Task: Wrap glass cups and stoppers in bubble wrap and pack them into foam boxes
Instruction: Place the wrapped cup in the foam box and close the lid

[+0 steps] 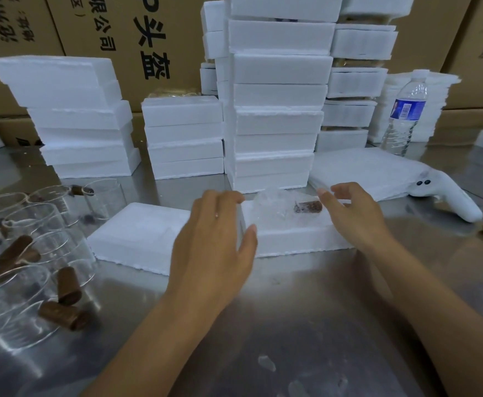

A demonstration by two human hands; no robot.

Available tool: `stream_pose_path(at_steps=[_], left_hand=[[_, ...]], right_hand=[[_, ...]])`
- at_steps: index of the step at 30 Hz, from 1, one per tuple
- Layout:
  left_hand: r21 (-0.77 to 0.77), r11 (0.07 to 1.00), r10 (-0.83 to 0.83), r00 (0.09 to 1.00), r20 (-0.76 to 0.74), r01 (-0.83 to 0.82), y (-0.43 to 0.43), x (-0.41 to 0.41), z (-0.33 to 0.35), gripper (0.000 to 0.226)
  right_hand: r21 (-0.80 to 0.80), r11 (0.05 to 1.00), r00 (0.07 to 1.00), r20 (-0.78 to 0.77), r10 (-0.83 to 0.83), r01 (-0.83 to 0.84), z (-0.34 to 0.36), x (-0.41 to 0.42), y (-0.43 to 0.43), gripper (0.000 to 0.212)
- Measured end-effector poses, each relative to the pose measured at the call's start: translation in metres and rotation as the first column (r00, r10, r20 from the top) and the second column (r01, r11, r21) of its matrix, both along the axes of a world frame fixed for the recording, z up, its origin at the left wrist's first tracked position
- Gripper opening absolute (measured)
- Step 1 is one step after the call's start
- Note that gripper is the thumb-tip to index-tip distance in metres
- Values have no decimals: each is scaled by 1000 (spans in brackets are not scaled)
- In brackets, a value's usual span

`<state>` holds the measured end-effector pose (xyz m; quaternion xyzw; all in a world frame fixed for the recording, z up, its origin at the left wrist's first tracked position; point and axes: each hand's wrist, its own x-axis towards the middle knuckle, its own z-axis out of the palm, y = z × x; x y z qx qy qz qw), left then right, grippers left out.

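Steel bench [291,310], foam stacks [277,110] behind. Your open foam box [297,239] already holds a wrapped cup [271,204] and stopper [307,207]. Left hand [214,239] grips its left end, right hand [352,213] hovers loose-fingered. Lid [140,236] and bare cups [34,224] sit left of it, so plenty to go.

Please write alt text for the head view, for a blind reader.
The left hand holds the end of an open foam box on a steel table; the right hand hovers by the bubble-wrap bundle and brown stopper inside it. Glass cups lie at left, stacked foam boxes behind.
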<state>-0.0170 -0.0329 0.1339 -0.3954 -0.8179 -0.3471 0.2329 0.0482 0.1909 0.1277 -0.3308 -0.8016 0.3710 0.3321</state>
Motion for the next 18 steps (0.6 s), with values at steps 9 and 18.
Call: stream_pose_path(at_steps=[9,18], left_hand=[[-299,928,271,954,132,-222,-13,-16,0,43],[153,964,213,976,43,-217,-28,0,30,31]], right_hand=[[-23,1000,999,-39,-8,7,4,1,-1,23],[15,1000,999,-41,-10,11,3,0,-2,22]])
